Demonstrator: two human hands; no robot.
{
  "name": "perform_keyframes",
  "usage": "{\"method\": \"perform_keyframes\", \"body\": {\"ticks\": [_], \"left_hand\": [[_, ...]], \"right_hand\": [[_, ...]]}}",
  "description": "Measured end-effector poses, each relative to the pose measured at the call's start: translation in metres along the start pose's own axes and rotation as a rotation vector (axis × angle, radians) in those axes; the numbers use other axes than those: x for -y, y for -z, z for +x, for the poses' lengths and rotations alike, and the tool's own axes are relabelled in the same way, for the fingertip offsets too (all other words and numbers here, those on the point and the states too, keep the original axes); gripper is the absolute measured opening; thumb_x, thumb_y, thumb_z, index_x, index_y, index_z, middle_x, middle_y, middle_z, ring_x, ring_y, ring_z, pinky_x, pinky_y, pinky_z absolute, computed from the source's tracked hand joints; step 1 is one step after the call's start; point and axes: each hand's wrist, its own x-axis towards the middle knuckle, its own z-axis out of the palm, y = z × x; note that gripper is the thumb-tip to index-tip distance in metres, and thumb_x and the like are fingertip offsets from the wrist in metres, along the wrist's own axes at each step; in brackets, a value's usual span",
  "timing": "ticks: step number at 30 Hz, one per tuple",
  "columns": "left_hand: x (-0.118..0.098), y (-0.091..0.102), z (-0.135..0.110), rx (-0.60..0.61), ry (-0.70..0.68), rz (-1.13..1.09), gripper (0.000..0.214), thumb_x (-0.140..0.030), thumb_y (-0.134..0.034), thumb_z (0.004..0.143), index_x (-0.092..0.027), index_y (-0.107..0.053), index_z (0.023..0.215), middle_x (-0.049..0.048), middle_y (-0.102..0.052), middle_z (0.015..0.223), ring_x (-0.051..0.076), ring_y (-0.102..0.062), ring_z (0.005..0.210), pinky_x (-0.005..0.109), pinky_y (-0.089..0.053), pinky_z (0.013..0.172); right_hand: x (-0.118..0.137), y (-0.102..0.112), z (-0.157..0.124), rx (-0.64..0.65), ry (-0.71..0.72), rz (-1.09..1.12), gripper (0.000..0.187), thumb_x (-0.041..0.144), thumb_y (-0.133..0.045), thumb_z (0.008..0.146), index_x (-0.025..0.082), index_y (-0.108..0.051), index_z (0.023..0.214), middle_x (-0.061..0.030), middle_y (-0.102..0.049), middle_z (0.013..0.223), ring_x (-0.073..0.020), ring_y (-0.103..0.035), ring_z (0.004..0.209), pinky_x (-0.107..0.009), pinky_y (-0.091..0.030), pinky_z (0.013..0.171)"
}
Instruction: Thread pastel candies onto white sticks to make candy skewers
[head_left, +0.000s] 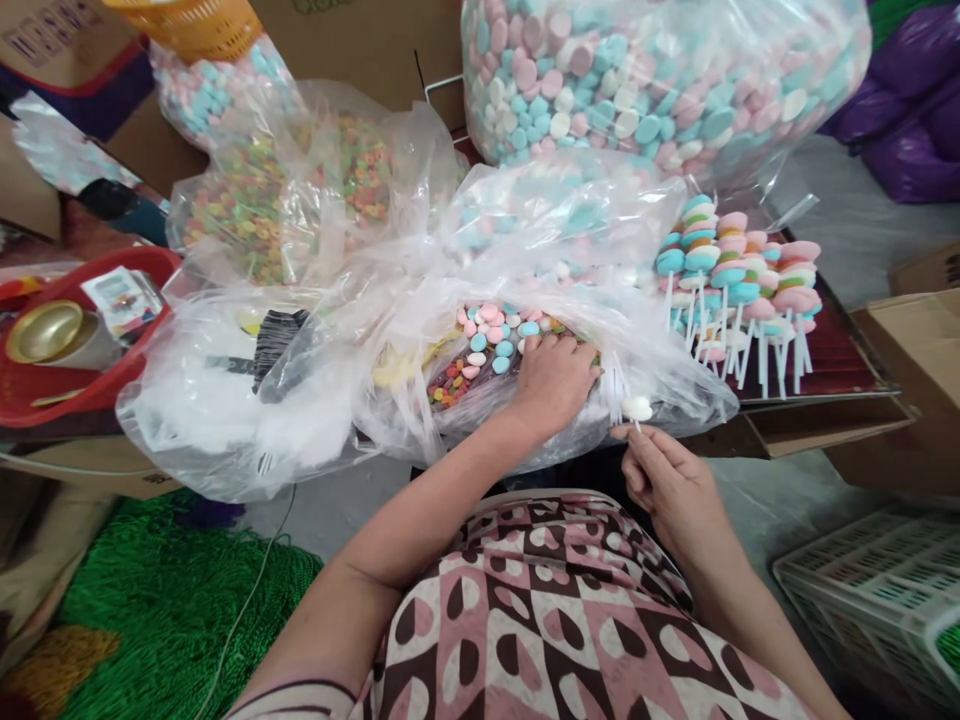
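My right hand [667, 468] pinches a thin white lollipop stick with a white marshmallow [637, 407] at its top, just past the front edge of the plastic. My left hand [556, 382] reaches down into an opened clear plastic bag [420, 430], its fingers curled among candies and the tips hidden. Beside that hand lie pink, blue and white marshmallows [491, 335], with small red and orange gummies [450, 385] in front of them. Several white sticks [615, 385] rest between my two hands. At the right stands a cluster of finished marshmallow skewers [739, 275] on white sticks.
A big bag of marshmallows [660, 80] is at the back, and a bag of gummies [292, 200] lies left of it. At far left sits a red basin [97, 385] with a gold bowl [45, 332]. Cardboard boxes [915, 340] and a plastic crate [870, 590] are at right.
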Motion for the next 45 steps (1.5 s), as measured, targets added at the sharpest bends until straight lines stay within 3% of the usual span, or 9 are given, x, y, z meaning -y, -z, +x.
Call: {"method": "perform_keyframes", "body": {"ticks": [7,13,18,22,28,34,38,41,45], "left_hand": [[0.007,0.004,-0.007,0.037,-0.003,0.016,0.021,-0.020,-0.044,0.094,-0.017,-0.065,0.091,0.0079,-0.070,0.095,0.026,-0.059,0.097,0.042,-0.033,0.086],[0.016,0.010,-0.027,0.008,0.005,-0.005,0.022,-0.026,-0.045,0.095,-0.019,-0.065,0.092,0.0054,-0.069,0.096,0.024,-0.058,0.098,0.041,-0.033,0.083],[0.008,0.007,-0.020,0.013,-0.114,0.008,0.018,-0.029,-0.053,0.092,-0.023,-0.066,0.102,0.0045,-0.066,0.099,0.025,-0.057,0.099,0.041,-0.033,0.084],[0.006,0.004,-0.016,0.038,-0.127,0.040,0.017,-0.026,-0.052,0.092,-0.022,-0.068,0.098,0.0050,-0.065,0.098,0.025,-0.056,0.099,0.041,-0.032,0.084],[0.007,0.005,-0.025,0.019,-0.142,0.022,0.022,-0.035,-0.052,0.093,-0.019,-0.067,0.096,0.0076,-0.065,0.100,0.026,-0.055,0.103,0.041,-0.033,0.087],[0.021,0.009,-0.032,0.033,-0.032,0.009,0.019,-0.015,-0.050,0.089,-0.019,-0.064,0.101,0.0081,-0.065,0.104,0.025,-0.055,0.102,0.040,-0.036,0.087],[0.031,0.010,-0.033,-0.034,0.030,-0.348,0.018,-0.016,-0.050,0.090,-0.019,-0.065,0.099,0.0055,-0.067,0.102,0.020,-0.058,0.101,0.034,-0.040,0.088],[0.031,0.011,-0.030,-0.151,0.206,-0.861,0.014,-0.021,-0.054,0.088,-0.018,-0.065,0.097,0.0031,-0.068,0.091,0.015,-0.061,0.083,0.028,-0.044,0.079],[0.026,0.010,-0.026,-0.150,0.443,-1.482,0.015,-0.025,-0.062,0.082,-0.017,-0.063,0.094,-0.0020,-0.064,0.074,0.008,-0.056,0.059,0.024,-0.043,0.064]], "right_hand": [[-0.001,0.003,-0.002,-0.012,0.003,-0.032,0.027,0.045,-0.063,0.087,0.019,-0.066,0.092,0.0074,-0.039,0.049,-0.0054,-0.028,0.041,-0.021,-0.016,0.039],[-0.003,0.004,-0.002,-0.021,-0.004,-0.039,0.028,0.046,-0.063,0.086,0.019,-0.067,0.094,0.0071,-0.040,0.049,-0.0059,-0.028,0.042,-0.020,-0.017,0.039],[-0.002,0.002,-0.002,-0.019,0.005,-0.048,0.029,0.047,-0.063,0.086,0.019,-0.067,0.093,0.0072,-0.039,0.049,-0.0061,-0.027,0.041,-0.020,-0.017,0.038],[-0.002,0.003,-0.004,-0.016,0.004,-0.059,0.028,0.046,-0.063,0.086,0.019,-0.066,0.094,0.0072,-0.039,0.049,-0.0064,-0.028,0.042,-0.021,-0.016,0.039],[-0.002,0.003,-0.004,-0.005,-0.006,-0.070,0.030,0.048,-0.063,0.086,0.019,-0.066,0.092,0.0070,-0.040,0.050,-0.0070,-0.027,0.042,-0.022,-0.015,0.040],[0.001,0.002,-0.004,-0.021,0.001,-0.078,0.031,0.049,-0.063,0.084,0.019,-0.066,0.091,0.0068,-0.040,0.049,-0.0077,-0.028,0.042,-0.022,-0.015,0.040],[0.003,0.001,-0.006,-0.018,-0.007,-0.098,0.032,0.050,-0.063,0.084,0.019,-0.067,0.091,0.0070,-0.040,0.048,-0.0074,-0.028,0.041,-0.021,-0.016,0.040],[0.006,-0.002,-0.010,0.044,-0.017,-0.176,0.033,0.051,-0.061,0.085,0.019,-0.067,0.091,0.0070,-0.040,0.047,-0.0075,-0.029,0.040,-0.021,-0.020,0.040],[0.009,-0.009,-0.014,0.144,-0.054,-0.242,0.037,0.055,-0.059,0.086,0.019,-0.067,0.090,0.0069,-0.039,0.045,-0.0088,-0.031,0.040,-0.022,-0.024,0.041]]}}
